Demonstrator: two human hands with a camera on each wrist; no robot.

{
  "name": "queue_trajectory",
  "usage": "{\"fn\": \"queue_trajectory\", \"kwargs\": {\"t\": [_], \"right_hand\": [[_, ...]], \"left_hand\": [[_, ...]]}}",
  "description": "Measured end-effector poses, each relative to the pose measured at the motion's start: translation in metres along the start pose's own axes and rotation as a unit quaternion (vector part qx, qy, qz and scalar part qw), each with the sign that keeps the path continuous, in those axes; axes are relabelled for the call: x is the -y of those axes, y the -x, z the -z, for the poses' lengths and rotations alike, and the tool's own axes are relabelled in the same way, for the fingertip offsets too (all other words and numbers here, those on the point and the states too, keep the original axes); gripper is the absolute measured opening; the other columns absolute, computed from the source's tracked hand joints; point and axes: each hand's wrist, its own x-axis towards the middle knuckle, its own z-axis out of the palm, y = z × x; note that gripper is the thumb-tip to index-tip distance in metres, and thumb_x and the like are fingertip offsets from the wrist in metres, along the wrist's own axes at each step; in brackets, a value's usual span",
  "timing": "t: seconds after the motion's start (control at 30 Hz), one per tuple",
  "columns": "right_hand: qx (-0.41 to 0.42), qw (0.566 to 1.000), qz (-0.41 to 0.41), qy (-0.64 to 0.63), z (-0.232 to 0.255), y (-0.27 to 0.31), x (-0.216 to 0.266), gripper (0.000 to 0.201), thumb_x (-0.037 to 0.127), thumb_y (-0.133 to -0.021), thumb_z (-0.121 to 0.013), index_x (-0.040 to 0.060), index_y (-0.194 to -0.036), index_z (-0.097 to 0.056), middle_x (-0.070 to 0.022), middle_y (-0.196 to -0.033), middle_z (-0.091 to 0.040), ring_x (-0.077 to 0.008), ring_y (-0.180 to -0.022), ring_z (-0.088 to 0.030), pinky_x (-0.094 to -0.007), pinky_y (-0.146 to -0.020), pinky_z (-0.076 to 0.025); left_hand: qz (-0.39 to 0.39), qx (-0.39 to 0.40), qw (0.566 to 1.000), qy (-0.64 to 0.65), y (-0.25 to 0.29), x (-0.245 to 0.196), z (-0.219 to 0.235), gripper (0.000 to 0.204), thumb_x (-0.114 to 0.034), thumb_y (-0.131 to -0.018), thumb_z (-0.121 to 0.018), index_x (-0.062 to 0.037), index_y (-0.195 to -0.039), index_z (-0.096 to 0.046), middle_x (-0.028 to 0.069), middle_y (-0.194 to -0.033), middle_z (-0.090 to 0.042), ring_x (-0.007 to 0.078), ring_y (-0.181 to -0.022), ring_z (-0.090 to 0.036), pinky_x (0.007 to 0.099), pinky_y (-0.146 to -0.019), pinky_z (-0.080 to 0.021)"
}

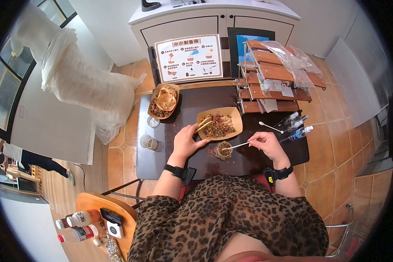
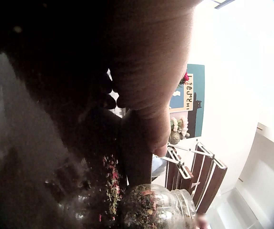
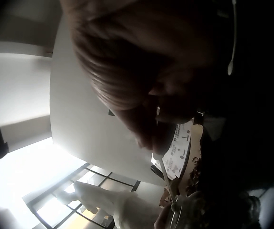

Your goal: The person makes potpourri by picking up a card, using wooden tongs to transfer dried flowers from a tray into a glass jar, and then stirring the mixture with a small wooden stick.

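Note:
My right hand (image 1: 268, 146) pinches a thin white stick (image 1: 241, 145) between thumb and fingers. Its far end dips into a small glass jar (image 1: 224, 150) of dried herb bits, and the jar's rounded glass shows closer in the left wrist view. My left hand (image 1: 187, 142) lies left of the jar, thumb spread from the fingers, fingertips right at the edge of a kraft paper tray (image 1: 236, 131). The tray holds mixed dried petals and herbs, with golden tongs (image 1: 204, 123) lying across its left side by those fingertips. Loose bits (image 2: 112, 179) are scattered beside the jar.
A second paper tray (image 1: 175, 94) with crumpled paper stands back left, near a glass cup (image 1: 149, 142) and a small clear dish (image 1: 153, 122). At right are a white spoon (image 1: 270, 127), small bottles (image 1: 301, 132) and a folding wooden rack (image 1: 270, 74). An instruction sheet (image 1: 189, 58) stands behind.

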Motion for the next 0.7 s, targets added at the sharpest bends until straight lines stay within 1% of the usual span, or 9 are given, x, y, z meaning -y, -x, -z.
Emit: {"fn": "queue_trajectory", "kwargs": {"t": [0.1,0.2,0.3,0.33,0.43,0.47,0.57,0.6,0.7], "right_hand": [[0.005,0.999,-0.008,0.04,-0.002,-0.001,0.003,0.008,0.003,-0.092,-0.07,0.0006,-0.099,-0.074,-0.0028,-0.088,-0.072,-0.0095,-0.083,-0.066,-0.0247,-0.078,-0.053],[-0.011,0.999,0.037,0.011,-0.004,-0.004,0.004,0.009,0.005,-0.093,-0.07,0.0016,-0.099,-0.075,-0.0018,-0.086,-0.071,-0.0078,-0.079,-0.064,-0.0234,-0.073,-0.051],[-0.057,0.997,0.036,0.025,0.002,-0.009,0.008,0.01,0.006,-0.094,-0.069,0.002,-0.1,-0.075,-0.0013,-0.085,-0.071,-0.0054,-0.072,-0.059,-0.0207,-0.065,-0.046],[-0.089,0.995,0.049,0.01,0.001,-0.014,0.006,0.012,0.009,-0.095,-0.068,0.0027,-0.102,-0.076,-0.0005,-0.084,-0.071,-0.003,-0.066,-0.054,-0.0184,-0.058,-0.04],[-0.182,0.982,0.045,-0.001,0.002,-0.034,0.003,0.013,0.011,-0.097,-0.066,0.003,-0.103,-0.076,0.0001,-0.083,-0.071,-0.0019,-0.063,-0.051,-0.0182,-0.056,-0.038],[-0.199,0.979,0.043,0.015,0.004,-0.041,0.001,0.016,0.013,-0.098,-0.066,0.0019,-0.103,-0.075,0.0004,-0.082,-0.071,-0.0013,-0.062,-0.05,-0.0186,-0.055,-0.037],[-0.228,0.971,0.05,0.058,0.006,-0.064,-0.014,0.016,0.012,-0.098,-0.065,0.0006,-0.103,-0.075,0.0004,-0.081,-0.07,-0.0013,-0.06,-0.048,-0.0188,-0.055,-0.036],[-0.227,0.971,0.046,0.062,0.008,-0.071,-0.019,0.017,0.012,-0.097,-0.066,-0.0012,-0.103,-0.074,-0.0012,-0.081,-0.071,-0.0041,-0.063,-0.054,-0.0208,-0.058,-0.042],[-0.231,0.961,0.103,0.116,0.003,-0.093,-0.039,0.017,0.011,-0.096,-0.067,-0.003,-0.103,-0.073,-0.0041,-0.083,-0.072,-0.0085,-0.07,-0.063,-0.0243,-0.065,-0.049]], "left_hand": [[-0.003,-0.003,1.0,0.003,0.0,0.002,-0.002,0.064,-0.046,-0.07,-0.085,-0.0065,-0.117,-0.065,0.008,-0.092,-0.066,0.0291,-0.091,-0.066,0.0402,-0.077,-0.054],[-0.005,-0.005,1.0,0.003,0.0,0.002,-0.002,0.064,-0.046,-0.07,-0.085,-0.0066,-0.117,-0.065,0.008,-0.092,-0.066,0.029,-0.091,-0.066,0.0401,-0.077,-0.053],[-0.005,-0.005,1.0,-0.001,0.0,0.003,-0.003,0.064,-0.046,-0.071,-0.085,-0.0066,-0.117,-0.065,0.0078,-0.092,-0.066,0.0288,-0.091,-0.066,0.0398,-0.077,-0.053],[-0.005,-0.005,1.0,-0.002,0.0,0.003,-0.003,0.064,-0.046,-0.071,-0.085,-0.0066,-0.117,-0.065,0.0078,-0.092,-0.066,0.0287,-0.091,-0.066,0.0397,-0.077,-0.053],[0.0,0.002,1.0,0.0,0.0,0.003,-0.003,0.065,-0.047,-0.071,-0.084,-0.0067,-0.118,-0.065,0.0076,-0.092,-0.066,0.0284,-0.091,-0.066,0.0395,-0.078,-0.053],[0.0,0.001,1.0,0.0,0.0,0.002,-0.003,0.065,-0.047,-0.071,-0.084,-0.0068,-0.118,-0.065,0.0075,-0.092,-0.066,0.0283,-0.091,-0.066,0.0394,-0.078,-0.053],[-0.002,-0.002,1.0,-0.001,0.001,0.002,-0.002,0.065,-0.047,-0.071,-0.084,-0.0068,-0.118,-0.065,0.0075,-0.092,-0.066,0.0281,-0.091,-0.066,0.0393,-0.078,-0.053],[-0.004,-0.004,1.0,-0.001,0.001,0.002,-0.002,0.065,-0.048,-0.071,-0.084,-0.0067,-0.118,-0.065,0.0075,-0.092,-0.066,0.0281,-0.091,-0.066,0.0393,-0.078,-0.053],[-0.004,-0.003,1.0,-0.003,0.001,0.002,-0.002,0.065,-0.048,-0.071,-0.084,-0.0066,-0.118,-0.065,0.0075,-0.092,-0.066,0.0281,-0.09,-0.066,0.0392,-0.078,-0.053]]}}
